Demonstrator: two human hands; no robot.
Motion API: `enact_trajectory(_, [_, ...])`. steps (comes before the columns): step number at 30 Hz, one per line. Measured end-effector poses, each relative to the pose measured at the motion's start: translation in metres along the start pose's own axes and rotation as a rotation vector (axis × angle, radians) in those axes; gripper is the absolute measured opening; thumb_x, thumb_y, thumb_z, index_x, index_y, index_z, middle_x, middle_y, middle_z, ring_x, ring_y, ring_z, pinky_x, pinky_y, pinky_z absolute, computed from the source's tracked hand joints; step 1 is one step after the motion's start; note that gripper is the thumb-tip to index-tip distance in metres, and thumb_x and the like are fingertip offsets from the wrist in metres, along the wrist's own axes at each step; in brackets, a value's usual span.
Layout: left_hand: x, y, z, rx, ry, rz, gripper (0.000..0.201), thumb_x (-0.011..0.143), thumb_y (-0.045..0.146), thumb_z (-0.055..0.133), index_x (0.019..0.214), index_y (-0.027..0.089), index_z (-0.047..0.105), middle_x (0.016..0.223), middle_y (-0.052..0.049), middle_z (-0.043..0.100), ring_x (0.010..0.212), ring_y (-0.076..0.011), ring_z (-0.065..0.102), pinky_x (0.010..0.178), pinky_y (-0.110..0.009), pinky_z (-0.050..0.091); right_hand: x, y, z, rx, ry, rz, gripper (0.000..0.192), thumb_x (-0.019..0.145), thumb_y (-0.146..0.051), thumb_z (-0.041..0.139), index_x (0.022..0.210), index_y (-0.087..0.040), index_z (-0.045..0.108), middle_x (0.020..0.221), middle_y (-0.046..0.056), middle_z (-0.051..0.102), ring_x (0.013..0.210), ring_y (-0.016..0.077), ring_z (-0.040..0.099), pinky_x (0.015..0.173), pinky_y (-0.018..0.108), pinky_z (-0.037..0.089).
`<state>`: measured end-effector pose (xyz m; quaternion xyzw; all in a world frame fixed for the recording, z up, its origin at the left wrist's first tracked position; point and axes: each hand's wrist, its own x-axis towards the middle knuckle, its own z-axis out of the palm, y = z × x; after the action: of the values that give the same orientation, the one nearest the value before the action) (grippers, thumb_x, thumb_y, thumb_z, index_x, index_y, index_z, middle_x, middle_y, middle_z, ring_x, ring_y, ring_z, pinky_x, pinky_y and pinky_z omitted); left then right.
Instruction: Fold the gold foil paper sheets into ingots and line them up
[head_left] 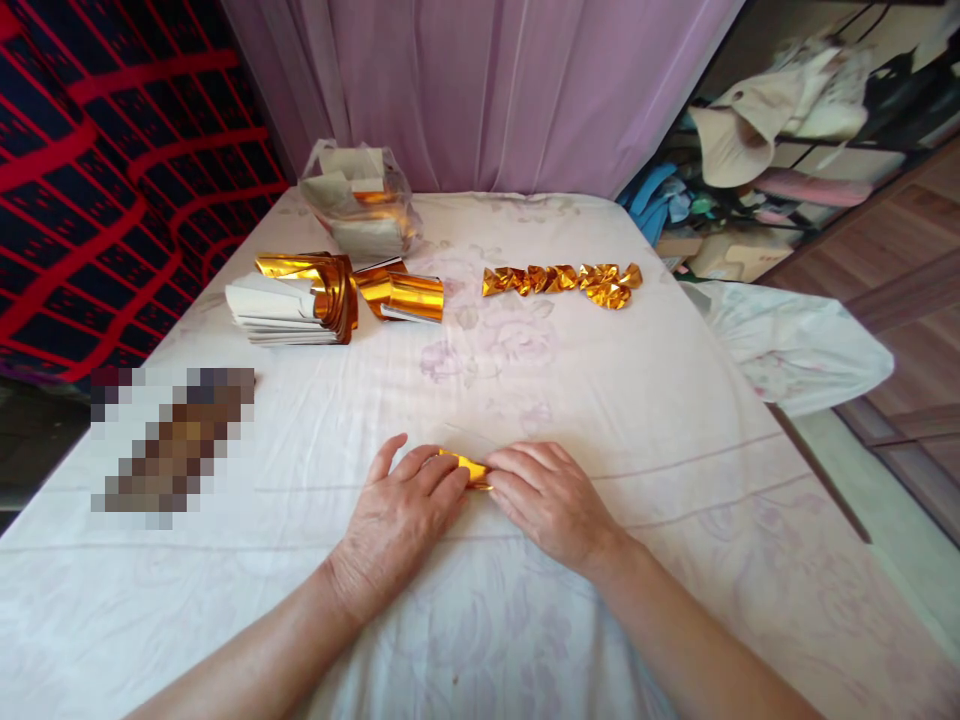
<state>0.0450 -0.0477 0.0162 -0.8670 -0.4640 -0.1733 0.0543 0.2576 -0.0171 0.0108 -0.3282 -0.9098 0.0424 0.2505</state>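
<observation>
A small folded piece of gold foil paper point(471, 467) lies on the tablecloth point(360, 400) between my two hands. My left hand point(412, 500) presses its fingers on the paper's left end, with one finger lifted and spread away. On the right end, the bent fingers of my right hand point(551, 500) are closed over the paper. Most of the sheet is hidden beneath my fingers, so I cannot make out its full shape. Farther off at the right sits a row of small folded gold foil pieces point(551, 280).
Stacks of gold-and-white foil paper point(300, 305) lie at the back left, with loose gold sheets point(409, 293) beside them. Behind stands a clear plastic bag point(360, 200) of more paper. A blurred-out object point(180, 440) is at the left. Cluttered shelves point(787, 150) are beyond the right edge.
</observation>
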Motion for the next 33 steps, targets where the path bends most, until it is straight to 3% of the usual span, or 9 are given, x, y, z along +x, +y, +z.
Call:
enact_trajectory(6, [-0.009, 0.005, 0.000, 0.018, -0.019, 0.011, 0.023, 0.088, 0.021, 0.066, 0.111, 0.027, 0.066, 0.118, -0.002, 0.070, 0.110, -0.0276, 0.063, 0.104, -0.053, 0.034, -0.003, -0.002, 0.002, 0.036, -0.057, -0.053, 0.014, 0.096, -0.021, 0.054, 0.097, -0.022, 0.068, 0.096, 0.004, 0.072, 0.088, 0.0181, 0.064, 0.077, 0.034, 0.048])
enact_trajectory(11, [-0.005, 0.006, 0.001, 0.008, 0.010, -0.001, 0.017, 0.090, 0.021, 0.064, 0.106, 0.026, 0.067, 0.112, -0.002, 0.072, 0.104, -0.0260, 0.065, 0.104, -0.054, 0.035, -0.004, -0.001, 0.002, 0.033, -0.067, -0.064, 0.013, 0.096, -0.024, 0.056, 0.096, -0.021, 0.068, 0.094, 0.004, 0.073, 0.086, 0.0178, 0.065, 0.076, 0.034, 0.049])
enact_trajectory(16, [-0.001, 0.011, 0.001, -0.002, 0.018, -0.041, 0.012, 0.091, 0.020, 0.061, 0.099, 0.025, 0.069, 0.107, -0.002, 0.072, 0.102, -0.0236, 0.066, 0.109, -0.055, 0.032, -0.002, -0.004, 0.005, 0.063, -0.033, 0.030, 0.015, 0.096, -0.022, 0.055, 0.090, -0.023, 0.068, 0.085, 0.003, 0.072, 0.080, 0.0170, 0.065, 0.075, 0.033, 0.048])
enact_trajectory(26, [0.000, 0.007, 0.002, -0.003, 0.028, -0.046, 0.013, 0.095, 0.021, 0.057, 0.102, 0.023, 0.068, 0.105, 0.000, 0.073, 0.101, -0.0225, 0.067, 0.115, -0.056, 0.022, -0.006, 0.004, 0.003, 0.215, -0.057, -0.009, 0.020, 0.093, -0.027, 0.058, 0.110, -0.020, 0.066, 0.105, 0.007, 0.070, 0.094, 0.0195, 0.063, 0.084, 0.036, 0.051])
enact_trajectory(33, [-0.001, 0.007, 0.001, -0.032, 0.019, -0.055, 0.014, 0.096, 0.025, 0.057, 0.102, 0.024, 0.069, 0.109, 0.000, 0.073, 0.103, -0.0219, 0.066, 0.116, -0.056, 0.019, -0.005, 0.003, 0.007, 0.139, -0.024, 0.081, 0.017, 0.097, -0.024, 0.053, 0.099, -0.020, 0.069, 0.098, 0.006, 0.069, 0.089, 0.0187, 0.061, 0.080, 0.036, 0.050])
